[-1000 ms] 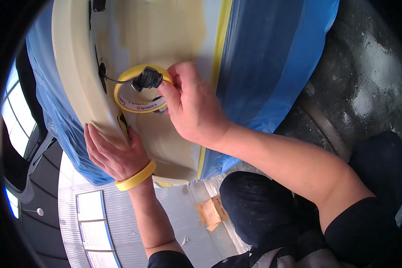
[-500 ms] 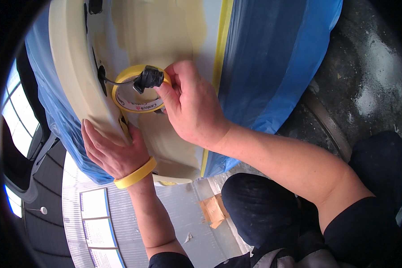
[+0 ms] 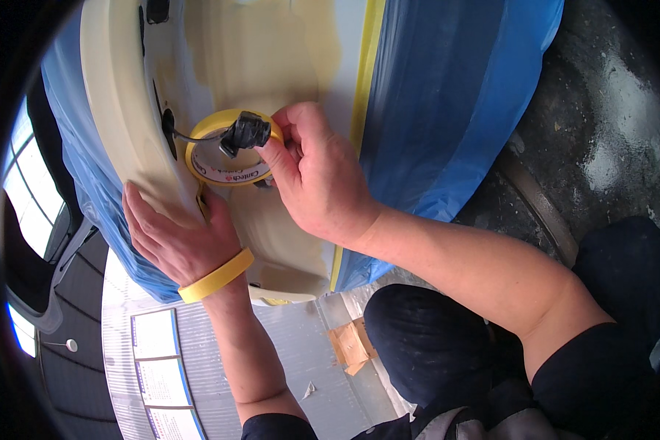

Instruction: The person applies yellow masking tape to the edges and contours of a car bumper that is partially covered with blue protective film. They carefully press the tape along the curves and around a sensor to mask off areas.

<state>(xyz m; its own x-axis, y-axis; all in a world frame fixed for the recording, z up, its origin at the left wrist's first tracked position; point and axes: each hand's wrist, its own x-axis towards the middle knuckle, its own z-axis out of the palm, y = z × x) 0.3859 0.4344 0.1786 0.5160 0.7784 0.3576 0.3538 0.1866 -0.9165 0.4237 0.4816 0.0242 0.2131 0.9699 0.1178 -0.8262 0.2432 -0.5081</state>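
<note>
Your right hand (image 3: 319,180) pinched the tape roll (image 3: 224,158) against the cream panel (image 3: 271,66), beside the black plug (image 3: 246,132); your left hand (image 3: 180,238) lay spread flat, bracing the panel's edge.

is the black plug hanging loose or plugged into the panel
Loose. The black plug dangles on its wire, resting over the yellow tape roll held by the right hand.

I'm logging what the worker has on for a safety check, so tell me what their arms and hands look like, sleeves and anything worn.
Both hands are bare, no gloves. The left hand has a yellow band around its wrist. Both forearms are uncovered; dark sleeves start near the elbows, at the picture's lower edge. No rings or watch can be seen.
</note>
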